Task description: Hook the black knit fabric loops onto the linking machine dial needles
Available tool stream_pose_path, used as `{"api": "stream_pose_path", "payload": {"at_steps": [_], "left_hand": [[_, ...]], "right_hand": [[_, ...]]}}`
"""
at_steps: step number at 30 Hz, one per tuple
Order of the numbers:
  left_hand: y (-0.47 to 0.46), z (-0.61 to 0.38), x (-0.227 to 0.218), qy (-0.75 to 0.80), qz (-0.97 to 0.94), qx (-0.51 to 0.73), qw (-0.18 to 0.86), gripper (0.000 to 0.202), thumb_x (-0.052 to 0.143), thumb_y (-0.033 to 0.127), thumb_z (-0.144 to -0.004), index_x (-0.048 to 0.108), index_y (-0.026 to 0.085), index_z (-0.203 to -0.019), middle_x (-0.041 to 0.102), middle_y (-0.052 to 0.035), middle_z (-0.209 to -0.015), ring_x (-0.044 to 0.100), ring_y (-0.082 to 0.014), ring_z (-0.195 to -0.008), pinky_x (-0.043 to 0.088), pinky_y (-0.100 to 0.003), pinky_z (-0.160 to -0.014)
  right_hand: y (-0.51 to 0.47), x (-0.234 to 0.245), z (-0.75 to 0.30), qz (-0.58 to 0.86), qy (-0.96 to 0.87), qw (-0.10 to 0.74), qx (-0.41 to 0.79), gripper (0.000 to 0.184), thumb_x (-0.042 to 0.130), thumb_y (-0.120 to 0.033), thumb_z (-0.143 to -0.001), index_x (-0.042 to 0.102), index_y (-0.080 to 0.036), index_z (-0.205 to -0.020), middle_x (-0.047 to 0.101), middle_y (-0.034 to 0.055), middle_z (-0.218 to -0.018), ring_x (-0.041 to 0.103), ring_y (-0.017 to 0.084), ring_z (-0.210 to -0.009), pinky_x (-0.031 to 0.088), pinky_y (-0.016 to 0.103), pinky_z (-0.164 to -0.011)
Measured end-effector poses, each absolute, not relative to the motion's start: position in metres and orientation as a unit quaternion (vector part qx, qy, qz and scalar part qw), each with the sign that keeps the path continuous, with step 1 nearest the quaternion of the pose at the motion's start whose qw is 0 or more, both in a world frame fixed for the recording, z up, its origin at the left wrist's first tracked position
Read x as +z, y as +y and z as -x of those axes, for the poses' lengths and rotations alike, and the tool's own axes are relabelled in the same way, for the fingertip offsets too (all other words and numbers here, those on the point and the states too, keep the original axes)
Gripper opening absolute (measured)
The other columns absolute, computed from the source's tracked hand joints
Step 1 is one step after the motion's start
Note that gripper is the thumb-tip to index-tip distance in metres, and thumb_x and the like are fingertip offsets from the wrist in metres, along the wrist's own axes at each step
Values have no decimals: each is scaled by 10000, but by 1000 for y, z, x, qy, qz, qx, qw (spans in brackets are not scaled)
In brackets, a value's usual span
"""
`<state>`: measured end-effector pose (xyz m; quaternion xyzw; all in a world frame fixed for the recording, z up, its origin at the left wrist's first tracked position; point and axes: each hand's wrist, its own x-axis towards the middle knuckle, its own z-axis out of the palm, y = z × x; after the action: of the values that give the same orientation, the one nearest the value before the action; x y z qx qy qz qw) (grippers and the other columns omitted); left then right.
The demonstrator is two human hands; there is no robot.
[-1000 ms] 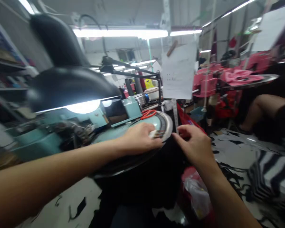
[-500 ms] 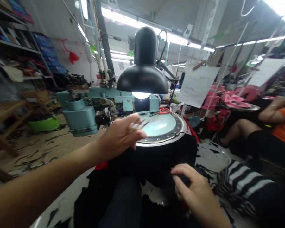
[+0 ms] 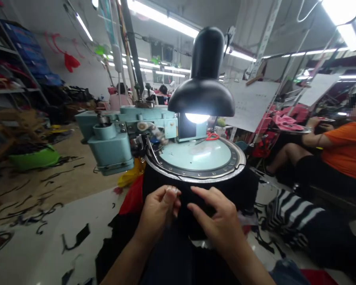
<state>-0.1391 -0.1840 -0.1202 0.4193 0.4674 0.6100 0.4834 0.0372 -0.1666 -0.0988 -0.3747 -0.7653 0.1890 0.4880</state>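
A round teal dial (image 3: pixel 195 156) with a toothed metal rim belongs to a teal linking machine (image 3: pixel 112 136). Black knit fabric (image 3: pixel 243 188) hangs from that rim down to my lap. My left hand (image 3: pixel 158 211) is closed in a pinch on the black fabric just below the front of the rim. My right hand (image 3: pixel 221 223) lies beside it on the same fabric, fingers curled and pressing on it. Both hands nearly touch each other.
A lit black desk lamp (image 3: pixel 203 85) hangs over the dial; red scissors (image 3: pixel 211 136) lie at its back. A person in an orange top (image 3: pixel 344 150) sits at the right. Striped cloth (image 3: pixel 287 215) and black scraps (image 3: pixel 74 239) litter the floor. Shelves (image 3: pixel 14 67) stand left.
My left hand came off the dial's top and dropped to the fabric below the rim. My right hand rose to meet it. The view swung left and settled on the machine.
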Motion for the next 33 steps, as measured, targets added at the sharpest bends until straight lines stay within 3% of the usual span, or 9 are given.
{"api": "stream_pose_path", "payload": {"at_steps": [5,10,14,20,25,29,33], "left_hand": [[-169,145,-127,474,-419,592,499,511,659,662,-802,616,156,-753,573,11,-592,458,-80,-446,311,-196,-393],[-172,141,-131,497,-403,599,482,605,702,723,-706,656,121,-747,619,-26,-578,470,-85,-408,302,-183,-349],[-180,130,-128,495,-395,606,481,547,664,667,-794,677,121,-773,636,-29,-578,483,-69,-403,294,-152,-355],[-175,122,-121,486,-420,603,473,566,676,672,-779,689,109,-728,637,-36,-553,502,-73,-399,313,-147,-350],[-177,112,-117,480,-430,610,461,542,670,646,-805,688,111,-726,648,-35,-555,529,-70,-409,366,-143,-386],[-171,99,-115,474,-439,603,468,543,656,649,-814,683,113,-733,639,-27,-542,526,-73,-394,363,-149,-378],[-161,94,-115,471,-441,596,479,570,669,672,-787,675,107,-710,648,-37,-551,525,-74,-394,351,-152,-368]], "right_hand": [[-166,-94,-20,356,-743,554,119,136,653,-226,-910,783,-211,-947,786,53,-842,722,188,-717,538,298,-703],[-158,-88,-26,376,-711,587,88,49,714,-206,-868,744,-208,-829,741,1,-748,669,152,-664,506,267,-665],[-156,-86,-27,386,-699,597,70,80,725,-188,-859,710,-201,-781,684,-23,-695,619,125,-641,479,243,-652],[-160,-85,-39,387,-737,550,64,24,730,-209,-851,720,-192,-836,684,-3,-749,642,146,-705,487,256,-685],[-158,-79,-40,397,-715,569,79,69,702,-165,-863,713,-198,-803,698,-16,-743,652,125,-696,487,225,-686],[-153,-79,-47,423,-702,569,64,86,710,-214,-860,706,-202,-775,675,-20,-703,625,126,-647,478,233,-650],[-145,-103,-91,501,-703,495,94,30,727,-240,-794,734,-216,-778,681,9,-775,643,165,-693,480,260,-632]]}}
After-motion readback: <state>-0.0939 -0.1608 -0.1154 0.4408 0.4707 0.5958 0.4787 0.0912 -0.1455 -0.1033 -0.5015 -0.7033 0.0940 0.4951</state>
